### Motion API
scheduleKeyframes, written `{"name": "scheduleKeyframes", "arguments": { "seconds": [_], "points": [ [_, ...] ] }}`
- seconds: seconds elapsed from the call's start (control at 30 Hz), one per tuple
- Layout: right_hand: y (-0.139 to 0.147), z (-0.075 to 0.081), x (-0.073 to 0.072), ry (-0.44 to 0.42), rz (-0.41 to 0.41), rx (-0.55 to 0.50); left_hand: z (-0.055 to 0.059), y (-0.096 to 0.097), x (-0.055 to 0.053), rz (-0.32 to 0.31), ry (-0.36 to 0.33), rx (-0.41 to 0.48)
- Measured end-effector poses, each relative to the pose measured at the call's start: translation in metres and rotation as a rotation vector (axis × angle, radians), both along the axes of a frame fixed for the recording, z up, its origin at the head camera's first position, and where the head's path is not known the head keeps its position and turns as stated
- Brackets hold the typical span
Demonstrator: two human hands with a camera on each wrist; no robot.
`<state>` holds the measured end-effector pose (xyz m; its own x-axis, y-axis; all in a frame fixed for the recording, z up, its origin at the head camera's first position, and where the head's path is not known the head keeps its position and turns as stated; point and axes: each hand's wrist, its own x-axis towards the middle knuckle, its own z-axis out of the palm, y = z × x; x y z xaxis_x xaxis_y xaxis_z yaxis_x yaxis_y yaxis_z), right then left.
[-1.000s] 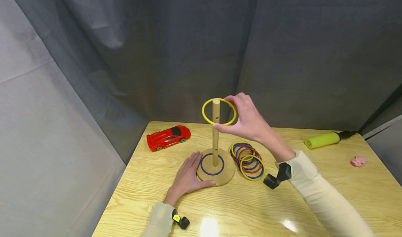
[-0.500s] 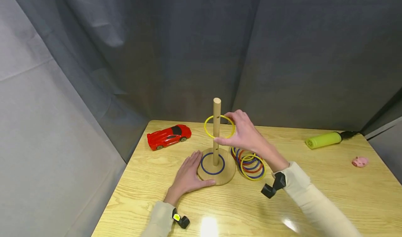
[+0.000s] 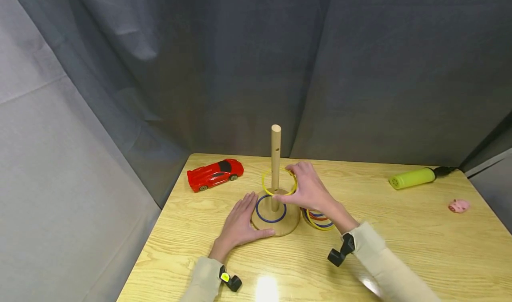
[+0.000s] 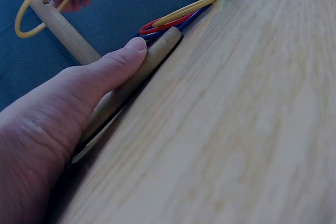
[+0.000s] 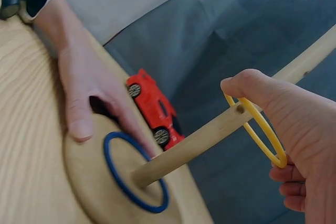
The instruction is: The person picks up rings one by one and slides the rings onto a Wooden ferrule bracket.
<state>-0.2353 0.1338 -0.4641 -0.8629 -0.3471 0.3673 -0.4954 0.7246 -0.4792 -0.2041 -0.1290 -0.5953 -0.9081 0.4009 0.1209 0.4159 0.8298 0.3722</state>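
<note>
An upright wooden peg (image 3: 276,151) rises from a round wooden base (image 3: 294,224) on the table. Around the peg's foot, flat on the base, lies a blue ring (image 3: 270,222). A yellow ring (image 3: 265,187) encircles the lower half of the peg, above the base, pinched between thumb and fingers of my right hand (image 3: 310,188). My left hand (image 3: 238,224) rests along the base's left edge, fingers straight; in the left wrist view its thumb (image 4: 118,66) lies on top of the rim. Right of the base, a pile of rings (image 3: 320,222) is partly hidden behind my right hand.
A red toy car (image 3: 215,174) sits at the table's back left. Toward the right are a green cylinder (image 3: 412,178) with a black end and a small pink pig toy (image 3: 458,205). A dark curtain (image 3: 240,71) hangs behind the table.
My right hand has lowered the yellow ring from the peg's top to its lower half, now covering more of the ring pile. My left hand has stayed at the base.
</note>
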Motion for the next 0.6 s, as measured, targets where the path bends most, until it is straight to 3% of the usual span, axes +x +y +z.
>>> {"name": "scheduleKeyframes", "arguments": {
  "seconds": [0.6],
  "points": [
    [-0.008,-0.062,-0.002,-0.022,-0.047,0.136,0.001,0.000,0.001,-0.008,0.005,0.024]
  ]
}}
